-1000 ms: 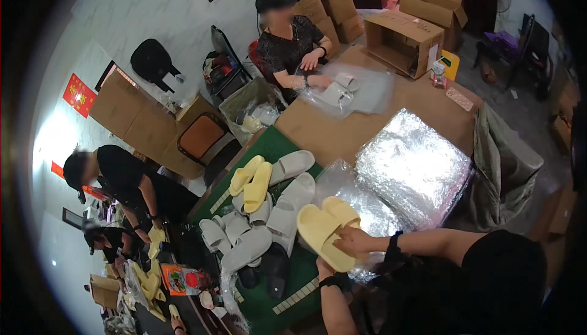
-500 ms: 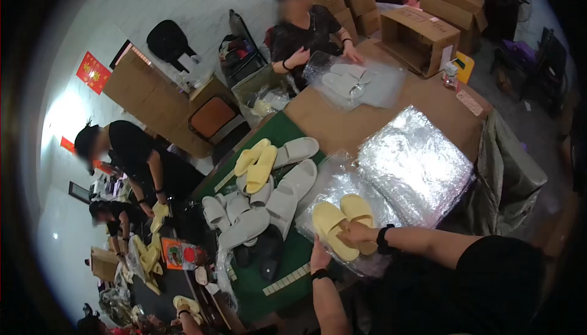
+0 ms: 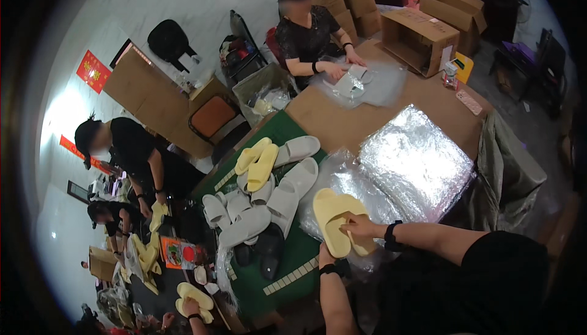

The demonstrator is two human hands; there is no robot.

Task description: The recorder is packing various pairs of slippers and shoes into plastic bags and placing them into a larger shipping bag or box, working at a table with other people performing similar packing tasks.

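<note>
A pair of pale yellow slippers [image 3: 332,220] is held together at the near side of the table, soles tilted toward me. My right hand [image 3: 362,226] grips them at the strap openings, fingers curled into the footwear. At the lower left edge of the nearer slipper my left hand [image 3: 326,255] closes on its heel; most of those fingers are hidden behind it. Beneath and beyond the pair lie crumpled clear plastic bags [image 3: 367,185], and a thick stack of shiny clear bags [image 3: 419,158] is to their right.
Grey slippers [image 3: 244,226], another yellow pair [image 3: 262,167] and black slippers [image 3: 269,250] are heaped on the green mat [image 3: 293,295] at left. Across the table a person [image 3: 309,38] handles grey slippers over plastic. Open cartons [image 3: 422,35] stand far right. Other people work at a left table.
The yellow slippers have been lifted slightly and turned more upright, overlapping more. Both my hands moved with them. Across the table, the person has brought both hands onto the grey slippers.
</note>
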